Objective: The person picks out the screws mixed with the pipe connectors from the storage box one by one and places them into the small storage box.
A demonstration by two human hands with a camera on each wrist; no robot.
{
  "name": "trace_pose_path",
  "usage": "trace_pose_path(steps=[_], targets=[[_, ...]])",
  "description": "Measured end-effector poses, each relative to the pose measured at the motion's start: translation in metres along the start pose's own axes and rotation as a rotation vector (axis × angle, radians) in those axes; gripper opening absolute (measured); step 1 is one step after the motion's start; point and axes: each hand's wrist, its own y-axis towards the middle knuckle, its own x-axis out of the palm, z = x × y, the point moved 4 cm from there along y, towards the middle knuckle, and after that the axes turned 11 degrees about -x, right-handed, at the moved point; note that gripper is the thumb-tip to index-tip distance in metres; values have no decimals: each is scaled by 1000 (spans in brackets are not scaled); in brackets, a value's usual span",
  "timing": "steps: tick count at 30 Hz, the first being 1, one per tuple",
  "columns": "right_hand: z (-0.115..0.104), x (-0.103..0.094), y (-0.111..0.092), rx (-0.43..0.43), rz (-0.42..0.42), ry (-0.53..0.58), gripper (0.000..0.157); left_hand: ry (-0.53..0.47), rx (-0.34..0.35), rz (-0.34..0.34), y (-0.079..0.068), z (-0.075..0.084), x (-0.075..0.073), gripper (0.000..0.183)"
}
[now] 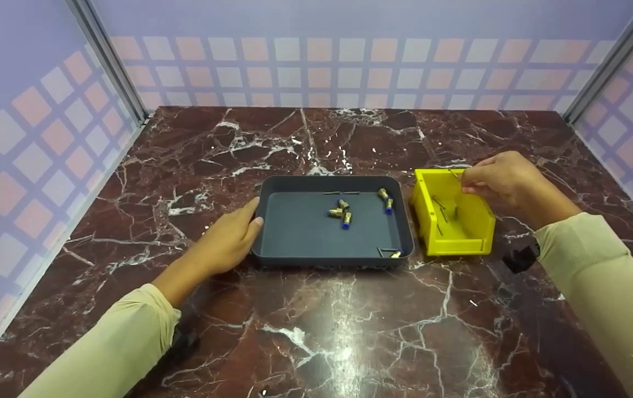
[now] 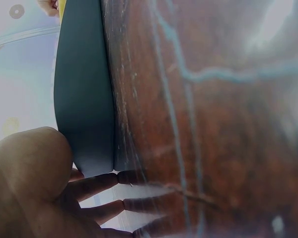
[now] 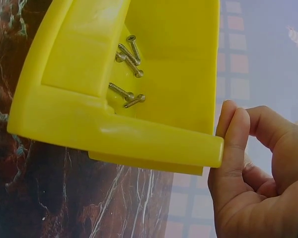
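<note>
My left hand [image 1: 228,237] rests against the left wall of a dark grey tray [image 1: 294,235], its thumb at the rim. In the left wrist view its fingers [image 2: 97,187] reach straight down beside the tray wall to the tabletop. Over the far right side of a yellow bin [image 1: 457,247], my right hand [image 1: 504,177] pinches a thin screw [image 1: 453,173], seen in the head view. Several silver screws [image 3: 131,62] lie on the bin's floor. Inside the tray are several brass fittings [image 1: 346,220] with blue ends, two thin screws [image 1: 332,193] near the far wall, and more small pieces in the near right corner.
The bin stands just right of the tray on a dark red marbled table [image 1: 305,315]. Tiled-pattern panels [image 1: 349,66] close off the back and both sides. A black device [image 1: 521,257] sits at the right wrist.
</note>
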Motion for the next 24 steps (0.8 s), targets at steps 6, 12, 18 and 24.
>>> trace_pose_path(steps=[6,12,18,24], targets=[[1,1,0,14,-6,30,17,2,-6,-20,0,-1,0,58],[1,1,1,10,-5,22,30,3,-6,-17,0,-1,0,58],[1,2,1,9,1,29,29,4,-10,-11,0,-1,1,58],[1,1,1,17,2,30,23,2,0,0,1,-1,1,58]])
